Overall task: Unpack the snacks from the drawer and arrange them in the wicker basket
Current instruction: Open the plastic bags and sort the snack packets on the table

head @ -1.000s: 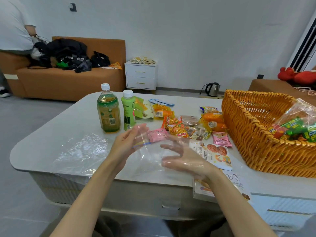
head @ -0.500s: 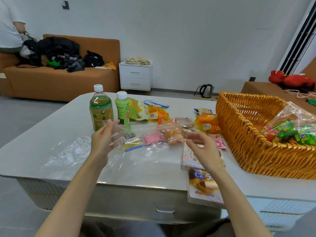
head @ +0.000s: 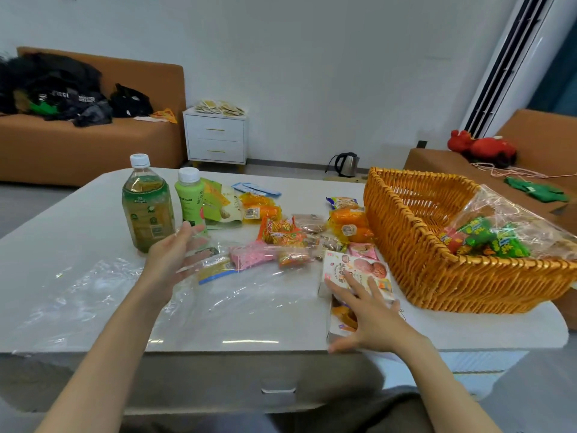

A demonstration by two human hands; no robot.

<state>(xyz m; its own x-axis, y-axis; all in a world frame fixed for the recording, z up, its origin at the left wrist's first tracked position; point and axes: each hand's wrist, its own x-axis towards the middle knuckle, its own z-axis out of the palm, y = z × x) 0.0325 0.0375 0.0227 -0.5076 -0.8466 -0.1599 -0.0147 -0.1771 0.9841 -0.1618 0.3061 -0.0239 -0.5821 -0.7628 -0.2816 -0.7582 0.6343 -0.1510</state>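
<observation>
The left hand [head: 173, 256] is open, fingers straight and spread, at the mouth of a clear plastic bag [head: 249, 295] that lies slack across the table [head: 93, 207]. The right hand [head: 373, 321] is open too, fingers fanned over two snack boxes near the table's front edge: a pink-and-white biscuit box [head: 359, 270] at the fingertips and an orange-printed box [head: 342, 317] under the palm. Whether the fingers press on the boxes or hover just above them I cannot tell. Neither hand grips anything.

The step in hand looks like going from emptying the bag to picking up a box. The next move would call for the right hand to close round the biscuit box, lift it over the rim just beside it and set it down flat.

A pink packet [head: 249, 256] and a yellow-and-blue packet [head: 215, 270] lie at the bag's mouth, seemingly under its film. Beyond them orange packets [head: 281, 232] and other small snacks are strewn loose between a tea bottle [head: 146, 210], a green bottle [head: 189, 198] and the wicker basket [head: 437, 276] on the right. The basket holds only a cellophane bag [head: 512, 214] of green and red packets at its right end; its left half shows bare weave.
</observation>
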